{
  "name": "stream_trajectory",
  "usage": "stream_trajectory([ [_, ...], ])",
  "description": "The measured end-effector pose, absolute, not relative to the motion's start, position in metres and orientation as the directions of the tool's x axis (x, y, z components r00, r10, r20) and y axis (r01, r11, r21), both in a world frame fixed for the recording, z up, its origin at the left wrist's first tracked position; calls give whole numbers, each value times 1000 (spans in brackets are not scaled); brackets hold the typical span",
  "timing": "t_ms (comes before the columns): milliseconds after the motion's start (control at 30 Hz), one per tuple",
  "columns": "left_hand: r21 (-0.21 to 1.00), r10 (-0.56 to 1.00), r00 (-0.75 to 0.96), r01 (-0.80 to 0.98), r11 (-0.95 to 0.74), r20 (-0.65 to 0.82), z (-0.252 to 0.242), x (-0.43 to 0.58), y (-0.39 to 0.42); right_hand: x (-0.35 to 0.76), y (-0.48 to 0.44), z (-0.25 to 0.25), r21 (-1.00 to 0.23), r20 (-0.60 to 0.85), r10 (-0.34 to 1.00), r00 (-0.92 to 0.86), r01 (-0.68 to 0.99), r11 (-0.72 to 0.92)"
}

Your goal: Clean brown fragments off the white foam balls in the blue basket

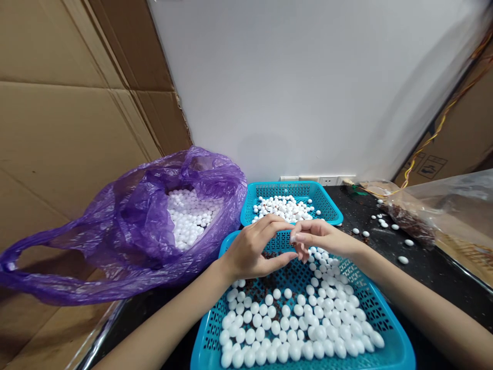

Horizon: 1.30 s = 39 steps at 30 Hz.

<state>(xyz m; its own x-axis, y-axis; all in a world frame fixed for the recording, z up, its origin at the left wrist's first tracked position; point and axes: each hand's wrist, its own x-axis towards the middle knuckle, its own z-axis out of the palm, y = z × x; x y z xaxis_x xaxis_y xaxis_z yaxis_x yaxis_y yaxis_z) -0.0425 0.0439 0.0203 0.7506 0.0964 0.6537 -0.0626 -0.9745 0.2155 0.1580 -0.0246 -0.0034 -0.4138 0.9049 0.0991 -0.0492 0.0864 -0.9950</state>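
Observation:
My left hand point(256, 247) is over the back left of a near blue plastic basket point(398, 329), its thumb spread away from its bent fingers. Facing it, my right hand point(318, 239) has thumb and fingertips pinched together. Something small and whitish with brown bits shows at those fingertips, too small to name. Many white egg-shaped balls point(285, 324) lie in the near basket, thickest along its front and right side. Small brown pieces point(269, 281) are scattered on the basket floor below my left hand, which partly hides them.
A purple plastic bag point(134, 216) of white balls lies open at the left. Behind is a second blue basket point(335, 208) with more balls. Loose balls point(403, 260) and a clear bag of brown pieces point(410, 223) lie right. Cardboard point(69, 128) stands left; a yellow cable point(423, 144) hangs right.

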Motion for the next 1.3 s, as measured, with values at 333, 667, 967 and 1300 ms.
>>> stream_trajectory([
  [333,166,100,660,-38,-985,744,19,-44,43,153,-29,-5,-910,90,878,-469,319,264],
  [667,314,141,923,23,-949,358,16,-41,44,152,-26,-9,-676,339,913,-227,616,404],
  [967,315,141,986,162,-935,-89,10,-43,49,152,-30,-9,-451,54,888,-457,782,430],
  [1300,356,182,971,227,-906,-155,10,-43,48,149,-35,-9,-107,69,929,-363,923,369],
])
